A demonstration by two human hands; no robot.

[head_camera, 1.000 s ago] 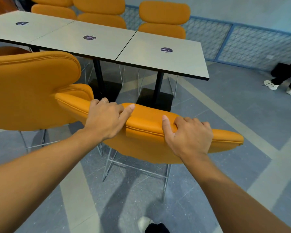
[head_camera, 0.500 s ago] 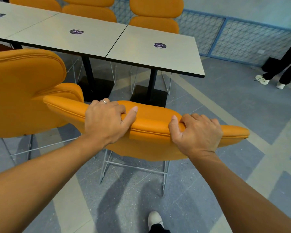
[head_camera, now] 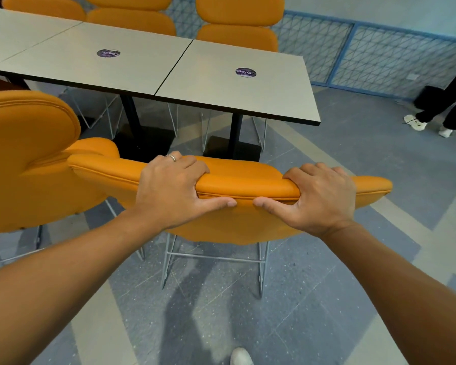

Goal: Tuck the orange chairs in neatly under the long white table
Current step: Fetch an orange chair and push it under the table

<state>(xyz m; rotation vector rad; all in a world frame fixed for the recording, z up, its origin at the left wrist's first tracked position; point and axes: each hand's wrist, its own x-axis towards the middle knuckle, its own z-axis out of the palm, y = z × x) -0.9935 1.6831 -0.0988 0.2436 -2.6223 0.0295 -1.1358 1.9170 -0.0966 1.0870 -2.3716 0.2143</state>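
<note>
Gripping the padded orange chair's backrest point(head_camera: 248, 185), both hands, left point(head_camera: 174, 191) and right point(head_camera: 319, 196), clamped it; it stood short of the long white table point(head_camera: 195, 83) (far-side chairs already tucked).

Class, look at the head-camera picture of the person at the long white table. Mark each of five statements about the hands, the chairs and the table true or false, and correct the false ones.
1. Both hands grip the top edge of one orange chair's backrest. True: the left hand and the right hand each wrap it.
2. A ring sits on the right hand. False: the ring is on the left hand.
3. The held chair is already tucked under the table. False: it stands clear of the table's near edge.
4. Round dark stickers lie on the tabletops. True.
5. No chairs stand on the table's far side. False: orange chairs stand there.
</note>
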